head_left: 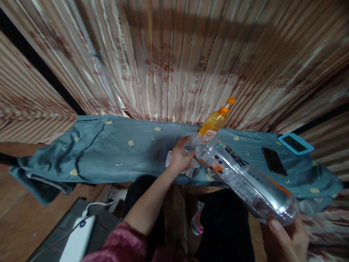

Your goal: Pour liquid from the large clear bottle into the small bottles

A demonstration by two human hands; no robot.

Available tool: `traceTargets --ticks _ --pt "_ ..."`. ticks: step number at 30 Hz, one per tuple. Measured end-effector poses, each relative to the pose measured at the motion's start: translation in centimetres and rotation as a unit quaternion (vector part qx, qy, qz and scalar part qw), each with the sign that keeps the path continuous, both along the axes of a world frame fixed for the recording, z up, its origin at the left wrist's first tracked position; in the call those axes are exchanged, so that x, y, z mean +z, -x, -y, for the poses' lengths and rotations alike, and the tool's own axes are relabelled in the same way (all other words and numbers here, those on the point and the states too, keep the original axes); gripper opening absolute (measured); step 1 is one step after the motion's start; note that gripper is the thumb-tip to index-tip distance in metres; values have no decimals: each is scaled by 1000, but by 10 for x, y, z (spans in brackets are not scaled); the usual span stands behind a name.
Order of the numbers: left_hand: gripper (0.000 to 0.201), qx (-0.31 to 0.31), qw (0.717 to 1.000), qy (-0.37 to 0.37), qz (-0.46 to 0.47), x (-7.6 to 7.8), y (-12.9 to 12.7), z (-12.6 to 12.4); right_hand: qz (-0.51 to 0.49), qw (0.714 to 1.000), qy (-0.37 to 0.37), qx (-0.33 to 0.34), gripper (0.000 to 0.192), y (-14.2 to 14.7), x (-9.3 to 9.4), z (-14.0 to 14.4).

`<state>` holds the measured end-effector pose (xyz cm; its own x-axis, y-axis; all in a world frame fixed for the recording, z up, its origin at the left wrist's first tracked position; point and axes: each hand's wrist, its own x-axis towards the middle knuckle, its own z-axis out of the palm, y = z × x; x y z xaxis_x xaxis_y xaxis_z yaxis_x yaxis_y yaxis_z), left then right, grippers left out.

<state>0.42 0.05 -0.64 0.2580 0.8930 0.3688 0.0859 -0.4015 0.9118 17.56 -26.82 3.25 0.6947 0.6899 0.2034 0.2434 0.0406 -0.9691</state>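
A large clear plastic bottle [245, 178] with a silver, orange and black label lies tilted across the view, its base low at the right and its neck toward the middle. My right hand [286, 236] is closed around the base end, thumb on top. My left hand [181, 154] is closed on a small clear container [191, 142] at the bottle's neck; whether the two touch I cannot tell. Beneath my left hand lies a pale cloth or tissue [191, 169]. Just behind the bottle's neck stands a pump bottle [214, 122] with orange liquid and an orange pump top.
A teal patterned cloth [141, 156] covers the long narrow table. On its right side lie a dark phone [274, 161] and a blue-framed device [296, 143]. A white power bank [77, 238] with a cable rests on a dark box at lower left. Striped curtains [174, 65] hang behind.
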Motion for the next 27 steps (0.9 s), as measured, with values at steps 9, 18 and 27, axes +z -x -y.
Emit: traceTargets --ticks 9,18,27 --pt "55 -12 999 -11 -42 2 3 -2 17 999 31 12 95 -19 5 -2" --pt "54 -49 993 -93 -48 -6 12 -12 17 1000 8 -16 93 -22 -3 -6" --pt "56 -69 993 -85 -51 -1 12 -10 37 999 0 -5 93 -32 -14 2"
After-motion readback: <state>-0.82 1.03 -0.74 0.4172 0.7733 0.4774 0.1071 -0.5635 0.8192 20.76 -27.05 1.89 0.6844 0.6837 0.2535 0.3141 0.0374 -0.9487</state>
